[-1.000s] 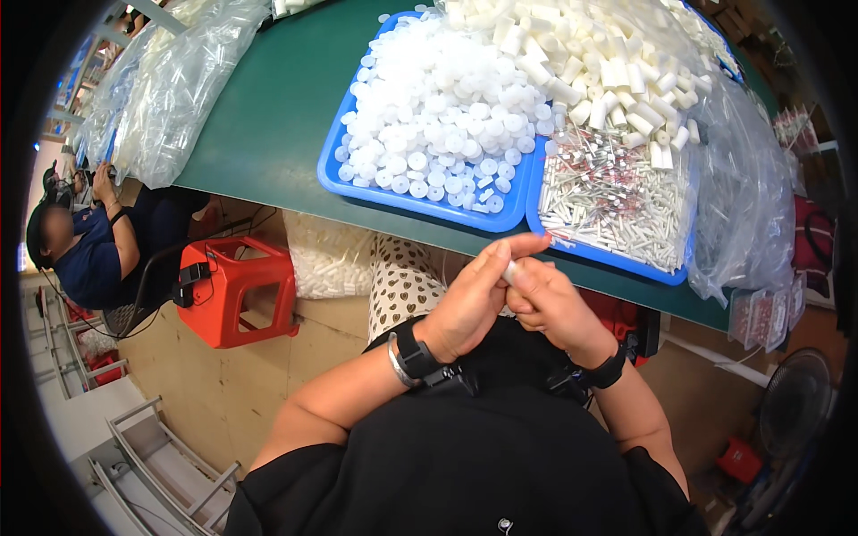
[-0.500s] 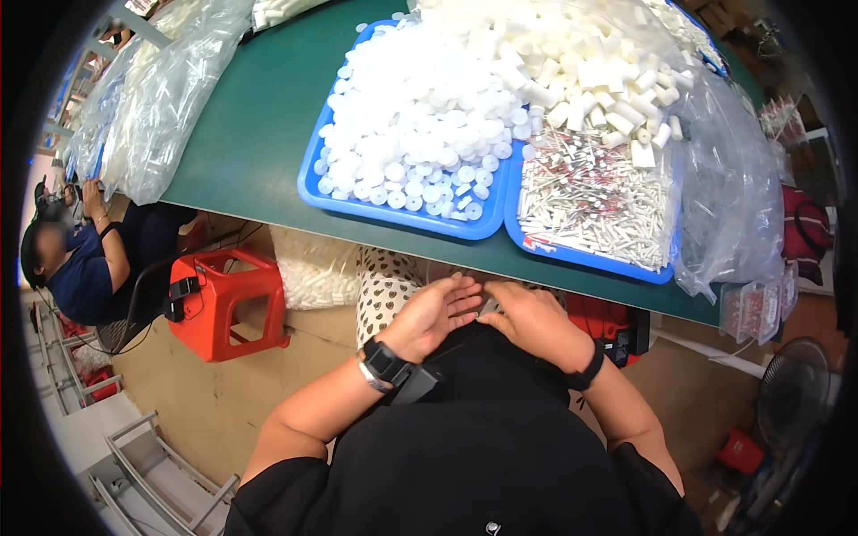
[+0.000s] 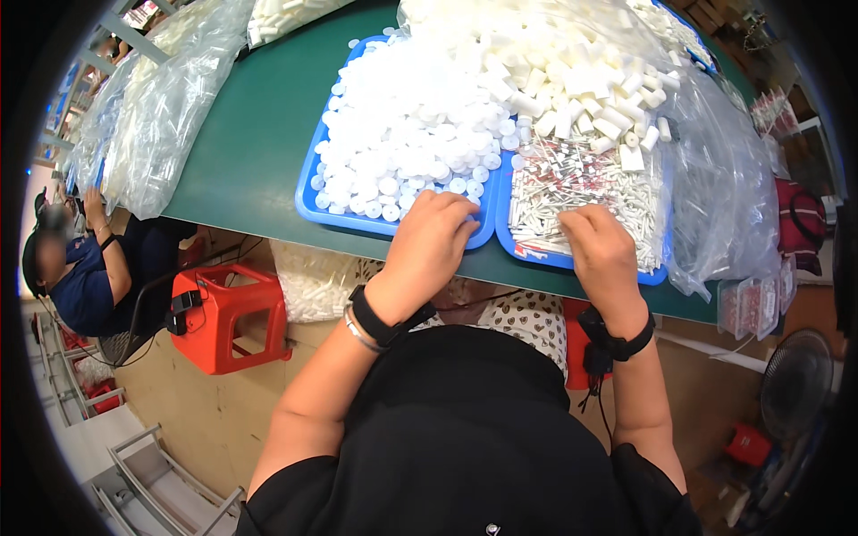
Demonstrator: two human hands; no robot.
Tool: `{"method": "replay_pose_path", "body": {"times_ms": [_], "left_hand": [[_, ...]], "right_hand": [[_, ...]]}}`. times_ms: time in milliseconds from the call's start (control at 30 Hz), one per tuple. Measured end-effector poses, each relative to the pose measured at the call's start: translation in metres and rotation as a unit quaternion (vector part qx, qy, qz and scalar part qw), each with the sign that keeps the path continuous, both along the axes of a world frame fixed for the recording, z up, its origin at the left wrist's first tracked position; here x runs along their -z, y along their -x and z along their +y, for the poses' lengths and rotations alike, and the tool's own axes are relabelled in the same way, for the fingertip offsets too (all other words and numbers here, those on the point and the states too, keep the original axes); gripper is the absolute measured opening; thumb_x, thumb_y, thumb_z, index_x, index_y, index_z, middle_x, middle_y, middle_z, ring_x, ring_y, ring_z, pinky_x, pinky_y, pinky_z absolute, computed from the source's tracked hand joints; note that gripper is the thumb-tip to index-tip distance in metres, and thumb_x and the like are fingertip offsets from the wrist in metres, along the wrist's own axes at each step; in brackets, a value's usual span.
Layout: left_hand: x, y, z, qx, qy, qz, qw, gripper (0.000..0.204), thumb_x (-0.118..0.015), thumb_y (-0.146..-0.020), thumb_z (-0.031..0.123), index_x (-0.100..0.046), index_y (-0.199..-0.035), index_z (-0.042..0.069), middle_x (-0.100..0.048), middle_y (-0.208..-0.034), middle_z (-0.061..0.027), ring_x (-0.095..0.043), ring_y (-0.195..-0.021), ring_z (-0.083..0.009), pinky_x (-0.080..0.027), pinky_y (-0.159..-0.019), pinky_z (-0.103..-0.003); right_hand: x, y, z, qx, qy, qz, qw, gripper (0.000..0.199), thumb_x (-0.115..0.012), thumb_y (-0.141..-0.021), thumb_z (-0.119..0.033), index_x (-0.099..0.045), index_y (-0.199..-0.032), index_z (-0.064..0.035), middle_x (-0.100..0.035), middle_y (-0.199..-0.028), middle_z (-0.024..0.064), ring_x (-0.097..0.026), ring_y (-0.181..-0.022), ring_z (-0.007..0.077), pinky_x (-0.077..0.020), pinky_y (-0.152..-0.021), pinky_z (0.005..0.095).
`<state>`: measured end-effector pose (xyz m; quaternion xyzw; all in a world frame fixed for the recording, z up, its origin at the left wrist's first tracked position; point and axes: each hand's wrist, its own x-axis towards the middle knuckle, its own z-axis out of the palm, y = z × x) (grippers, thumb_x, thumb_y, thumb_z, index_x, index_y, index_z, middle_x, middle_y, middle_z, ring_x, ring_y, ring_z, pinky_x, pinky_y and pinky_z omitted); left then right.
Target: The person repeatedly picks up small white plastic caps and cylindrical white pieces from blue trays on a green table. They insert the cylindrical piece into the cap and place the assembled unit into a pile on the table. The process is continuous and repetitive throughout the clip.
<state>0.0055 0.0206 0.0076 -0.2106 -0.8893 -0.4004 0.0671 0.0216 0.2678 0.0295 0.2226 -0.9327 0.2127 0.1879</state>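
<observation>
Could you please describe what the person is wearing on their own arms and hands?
Both forearms are bare and the hands are ungloved. The left hand has a black wristband with a thin silvery bangle just behind it. The right hand has a black wristband with a small black unit and a thin dark cable hanging from it. Black short sleeves cover the upper arms.

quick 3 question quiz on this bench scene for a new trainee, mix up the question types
1. True or false: the left hand rests at the blue tray of round white caps.
2. What does the right hand reach into? A) a tray of thin white sticks B) a red stool C) a clear bag
3. Fill in: the table top is ____ in colour.

Key: 1 true; 2 A, the thin white sticks; 3 green.
</observation>
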Motion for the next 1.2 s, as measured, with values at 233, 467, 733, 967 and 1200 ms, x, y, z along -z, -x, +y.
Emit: {"method": "replay_pose_path", "body": {"times_ms": [233, 467, 733, 967, 1200], "left_hand": [[0.000, 0.019, -0.002, 0.076, 0.132, -0.030, 0.988, 0.010, -0.063, -0.081, 0.002, -0.068, -0.090, 0.000, -0.060, -0.087, -0.0154, -0.059, -0.087, -0.0365, -0.048, -0.077, -0.043], [-0.012, 0.028, -0.006, 0.084, 0.149, -0.064, 0.983, 0.009, -0.066, -0.078, 0.002, -0.065, -0.088, 0.001, -0.057, -0.089, -0.0161, -0.059, -0.083, -0.0366, -0.049, -0.075, -0.043], [-0.026, 0.007, 0.001, 0.065, -0.410, -0.420, 0.807, 0.021, -0.063, -0.095, 0.012, -0.060, -0.113, 0.002, -0.064, -0.095, -0.0044, -0.059, -0.083, -0.0116, -0.050, -0.073, -0.025], [0.006, -0.031, 0.020, 0.122, -0.693, -0.562, 0.434, 0.030, -0.059, -0.098, 0.018, -0.056, -0.122, 0.001, -0.063, -0.104, -0.0068, -0.060, -0.087, -0.0097, -0.052, -0.077, -0.022], [0.004, -0.038, 0.026, 0.092, -0.699, -0.568, 0.425, 0.035, -0.058, -0.099, 0.027, -0.056, -0.122, 0.000, -0.063, -0.099, -0.0034, -0.059, -0.086, -0.0081, -0.051, -0.078, -0.022]], "right_hand": [[-0.010, -0.015, 0.003, 0.097, 0.403, -0.190, 0.890, 0.015, -0.059, -0.096, -0.008, -0.065, -0.108, -0.0004, -0.070, -0.093, 0.0126, -0.065, -0.072, 0.0125, -0.0510, -0.063, 0.0256], [-0.007, -0.023, 0.008, 0.097, 0.561, -0.253, 0.782, 0.019, -0.057, -0.098, -0.012, -0.062, -0.111, 0.0009, -0.070, -0.092, 0.0166, -0.064, -0.072, 0.0120, -0.0496, -0.062, 0.0239], [-0.008, -0.039, -0.009, 0.006, 0.603, -0.284, 0.745, 0.019, -0.055, -0.098, -0.009, -0.060, -0.113, 0.0014, -0.068, -0.093, 0.0175, -0.064, -0.070, 0.0136, -0.0510, -0.063, 0.0259], [-0.010, -0.048, -0.028, -0.029, 0.581, -0.290, 0.760, 0.017, -0.055, -0.098, -0.007, -0.061, -0.111, 0.0026, -0.067, -0.091, 0.0135, -0.065, -0.073, 0.0136, -0.0521, -0.065, 0.0247], [-0.009, -0.048, -0.030, -0.012, 0.563, -0.285, 0.775, 0.018, -0.055, -0.098, -0.008, -0.061, -0.111, 0.0030, -0.067, -0.091, 0.0114, -0.065, -0.075, 0.0128, -0.0518, -0.067, 0.0239]]}}
